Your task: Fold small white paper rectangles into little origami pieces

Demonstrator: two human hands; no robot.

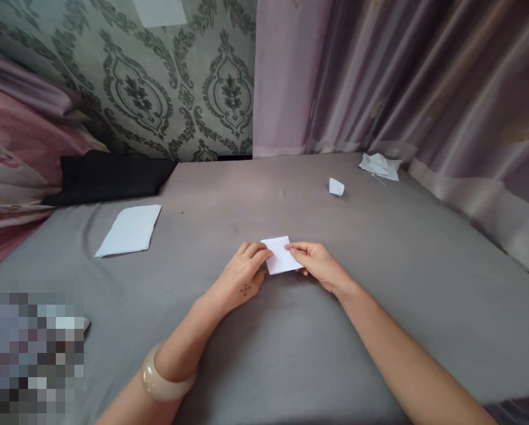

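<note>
My left hand (242,276) and my right hand (315,265) hold a small square of white paper (281,255) between them, just above the grey cloth surface (291,330). Fingertips of each hand pinch its opposite side edges. The paper looks folded, though its layers are hard to tell at this size. A pale bangle (167,375) circles my left forearm. Part of the paper's lower edge lies behind my right fingers.
A stack of white paper (129,230) lies at the left, a small folded paper piece (336,187) farther back, and a crumpled paper shape (380,166) near the back right corner. A black cloth (107,177) lies by the patterned wall. Curtains hang behind; a pixelated patch covers the lower left.
</note>
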